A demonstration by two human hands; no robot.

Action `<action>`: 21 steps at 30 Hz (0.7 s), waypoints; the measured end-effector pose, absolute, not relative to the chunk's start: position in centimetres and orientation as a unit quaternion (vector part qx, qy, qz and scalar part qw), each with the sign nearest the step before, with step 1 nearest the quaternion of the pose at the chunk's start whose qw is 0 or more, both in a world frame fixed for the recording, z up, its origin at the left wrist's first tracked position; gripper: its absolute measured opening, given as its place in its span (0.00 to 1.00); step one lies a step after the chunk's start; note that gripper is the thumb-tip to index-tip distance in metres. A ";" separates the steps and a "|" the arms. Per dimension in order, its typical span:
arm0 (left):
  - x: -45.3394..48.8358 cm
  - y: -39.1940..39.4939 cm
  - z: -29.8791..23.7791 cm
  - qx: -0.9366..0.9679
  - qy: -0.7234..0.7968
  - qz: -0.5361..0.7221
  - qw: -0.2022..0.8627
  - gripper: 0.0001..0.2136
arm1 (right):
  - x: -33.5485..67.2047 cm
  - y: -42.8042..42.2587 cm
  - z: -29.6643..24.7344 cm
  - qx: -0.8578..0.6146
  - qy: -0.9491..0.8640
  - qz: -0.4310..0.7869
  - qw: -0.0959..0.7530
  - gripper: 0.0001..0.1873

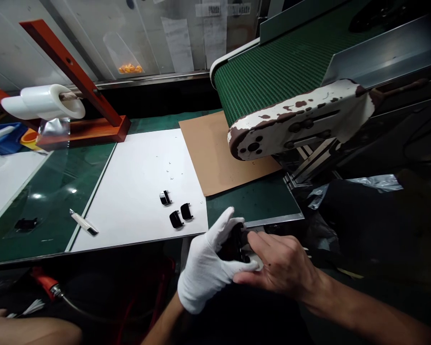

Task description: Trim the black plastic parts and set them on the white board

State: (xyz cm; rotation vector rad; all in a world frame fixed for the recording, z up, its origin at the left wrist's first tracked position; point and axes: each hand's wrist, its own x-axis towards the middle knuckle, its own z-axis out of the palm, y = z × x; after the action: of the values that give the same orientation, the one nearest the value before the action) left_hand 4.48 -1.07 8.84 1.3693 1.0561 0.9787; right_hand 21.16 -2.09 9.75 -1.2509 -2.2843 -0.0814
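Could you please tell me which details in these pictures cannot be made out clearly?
Head view: the black part is mostly hidden by the gloved left hand and the bare right hand, so its full shape cannot be told.
Head view: the tiny specks on the white board are too small to identify.
Head view: the bare skin at lower left is cut off by the bottom edge, so whose it is remains unclear.

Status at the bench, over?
White-gloved left hand holds small black part; bare right hand on it. Green conveyor belt above, apart from hands.
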 end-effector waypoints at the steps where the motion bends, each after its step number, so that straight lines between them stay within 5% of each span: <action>1: 4.7 -1.2 8.9 0.559 0.427 0.431 0.565 0.42 | 21.1 -2.2 9.9 -0.465 -0.835 -0.025 0.294 0.35; 7: 5.8 -1.8 9.1 0.437 0.342 0.472 0.685 0.45 | 19.9 -3.8 11.1 -0.527 -0.745 0.000 0.408 0.29; 21: 6.1 -2.0 9.4 0.449 0.276 0.489 0.695 0.39 | 19.9 -4.5 11.7 -0.556 -0.729 0.093 0.389 0.34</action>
State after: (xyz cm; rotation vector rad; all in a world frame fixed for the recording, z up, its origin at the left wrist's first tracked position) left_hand 6.08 -2.05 9.37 1.0015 0.6170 1.0912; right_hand 19.92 -4.48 11.67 -1.4137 -1.8524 0.2360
